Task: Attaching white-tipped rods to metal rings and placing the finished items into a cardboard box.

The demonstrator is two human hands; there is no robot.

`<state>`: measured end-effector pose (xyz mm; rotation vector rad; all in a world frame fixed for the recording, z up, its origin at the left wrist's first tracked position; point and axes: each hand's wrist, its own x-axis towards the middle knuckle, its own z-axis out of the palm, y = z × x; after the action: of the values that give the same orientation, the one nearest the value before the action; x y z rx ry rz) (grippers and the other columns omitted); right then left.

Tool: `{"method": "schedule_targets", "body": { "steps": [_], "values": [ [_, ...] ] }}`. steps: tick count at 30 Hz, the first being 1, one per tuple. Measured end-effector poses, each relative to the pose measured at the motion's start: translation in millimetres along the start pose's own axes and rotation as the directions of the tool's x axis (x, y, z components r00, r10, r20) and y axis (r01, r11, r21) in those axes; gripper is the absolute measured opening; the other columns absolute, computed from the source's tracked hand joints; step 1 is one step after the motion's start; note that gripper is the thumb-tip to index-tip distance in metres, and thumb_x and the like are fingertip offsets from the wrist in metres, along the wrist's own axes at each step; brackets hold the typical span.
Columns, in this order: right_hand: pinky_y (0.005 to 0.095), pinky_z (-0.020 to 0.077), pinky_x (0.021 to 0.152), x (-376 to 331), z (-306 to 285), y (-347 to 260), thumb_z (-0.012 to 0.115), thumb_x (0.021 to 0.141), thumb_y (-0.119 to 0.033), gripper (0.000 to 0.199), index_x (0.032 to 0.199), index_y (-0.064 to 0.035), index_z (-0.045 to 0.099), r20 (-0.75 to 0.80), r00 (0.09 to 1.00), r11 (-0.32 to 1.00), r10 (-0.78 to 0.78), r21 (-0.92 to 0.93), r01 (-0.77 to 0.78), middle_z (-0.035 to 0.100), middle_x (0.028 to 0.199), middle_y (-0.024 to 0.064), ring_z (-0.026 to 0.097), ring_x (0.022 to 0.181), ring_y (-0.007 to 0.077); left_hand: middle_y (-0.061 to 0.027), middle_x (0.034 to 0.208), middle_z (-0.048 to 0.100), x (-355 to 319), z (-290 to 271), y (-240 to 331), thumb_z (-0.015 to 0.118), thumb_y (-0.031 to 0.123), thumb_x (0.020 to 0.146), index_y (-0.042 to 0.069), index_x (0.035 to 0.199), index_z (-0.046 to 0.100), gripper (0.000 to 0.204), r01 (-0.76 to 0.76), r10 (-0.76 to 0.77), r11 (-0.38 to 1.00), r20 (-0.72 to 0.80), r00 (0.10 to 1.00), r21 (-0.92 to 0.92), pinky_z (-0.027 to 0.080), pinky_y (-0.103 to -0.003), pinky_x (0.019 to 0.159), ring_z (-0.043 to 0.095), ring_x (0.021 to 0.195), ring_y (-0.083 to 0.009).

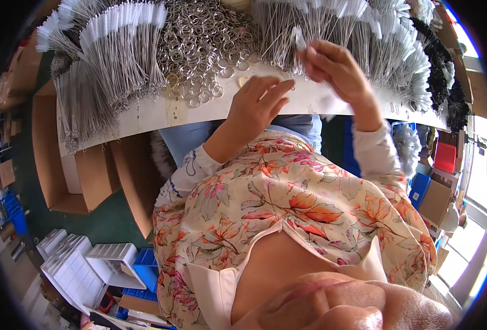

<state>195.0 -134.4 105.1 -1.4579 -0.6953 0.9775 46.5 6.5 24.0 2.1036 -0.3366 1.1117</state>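
Cardboard-brown first: seeing, far left of the ring heap [199, 49] and lower than it, a box [48, 143] standing wide open. Seeing, also left of the heap and much lower, white trays [78, 269] sitting next to a blue bin [144, 267]. Finding, directly left of the heap, wire-stemmed brushes [122, 60] massing in dense bundles, showing white heads at the top and small loops at the lower ends, covering much of the white bench [152, 113] on that side. Meeting the heap itself, spreading loose silver rings across the bench and thinning out along its near side. Hovering the left hand [254, 104] just right of the heap's near end, bending the fingers halfway and parting them slightly; being unable to tell from this angle about any hold beneath them. Wearing a flower-printed garment [298, 203] below the heap and to its right. Holding the right hand [334, 69] farther right of the heap, pinching a small whitish piece [298, 38] between thumb and fingertips, blurring too much for naming its kind. Seeing more white-headed brushes [359, 33] right of the heap, behind that hand, and black-bristled brushes [457, 104] farthest right.
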Motion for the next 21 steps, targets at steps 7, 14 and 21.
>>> {"method": "schedule_targets", "body": {
  "steps": [7, 14, 21],
  "values": [
    [0.0348, 0.0478, 0.062, -37, -6, 68, 0.061, 0.072, -0.013, 0.004, 0.069, -0.0131, 0.063, 0.089, 0.982, -0.453, 0.164, -0.878, 0.155, 0.064, 0.072, 0.0041, 0.064, 0.075, 0.0199, -0.0111, 0.083, 0.063, -48, -1, 0, 0.065, 0.009, 0.081, 0.003, 0.106, 0.058, 0.026, 0.497, -0.427, 0.863, 0.392, 0.815, -0.091, 0.049, -0.029, 0.057, 0.062, 0.064, -0.0210],
    [0.0240, 0.0407, 0.054, -21, 37, 49, 0.058, 0.086, -0.021, 0.019, 0.087, -0.0022, 0.063, 0.141, 0.935, 0.853, 0.325, -0.472, -0.225, 0.059, 0.068, 0.0031, 0.053, 0.061, 0.0085, -0.0085, 0.079, 0.062, -35, -12, 4, 0.066, 0.007, 0.078, 0.004, 0.092, 0.060, 0.016, 0.312, -0.271, 0.931, 0.215, 0.938, -0.189, 0.048, -0.031, 0.055, 0.062, 0.065, -0.0236],
    [0.0235, 0.0398, 0.048, -34, -1, 42, 0.056, 0.087, -0.019, 0.017, 0.087, -0.0042, 0.064, 0.076, 0.919, 0.853, 0.387, -0.409, -0.325, 0.058, 0.065, 0.0023, 0.051, 0.053, 0.0087, -0.0043, 0.075, 0.059, 8, -14, -40, 0.069, 0.017, 0.072, 0.008, 0.080, 0.060, 0.014, -0.021, -0.040, 0.988, 0.380, 0.924, 0.156, 0.042, -0.032, 0.059, 0.055, 0.065, -0.0196]
  ]
}}
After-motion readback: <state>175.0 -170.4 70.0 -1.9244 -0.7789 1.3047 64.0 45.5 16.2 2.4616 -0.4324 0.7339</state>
